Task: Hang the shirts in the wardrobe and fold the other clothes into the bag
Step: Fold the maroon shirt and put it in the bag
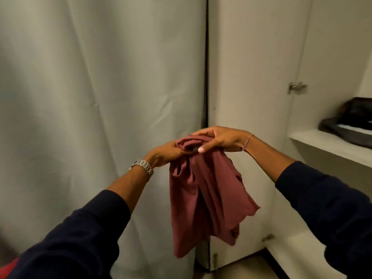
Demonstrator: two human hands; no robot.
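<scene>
The left hand point(164, 153) has its fingers buried in the bunched top of the maroon garment point(203, 190); their grip cannot be seen. The garment's kind cannot be told from its crumpled folds. At the right edge, the dark object point(351, 122) on the shelf point(330, 146) is cut off and blurred. A red patch point(10, 267) at lower left is cropped, unidentifiable.
</scene>
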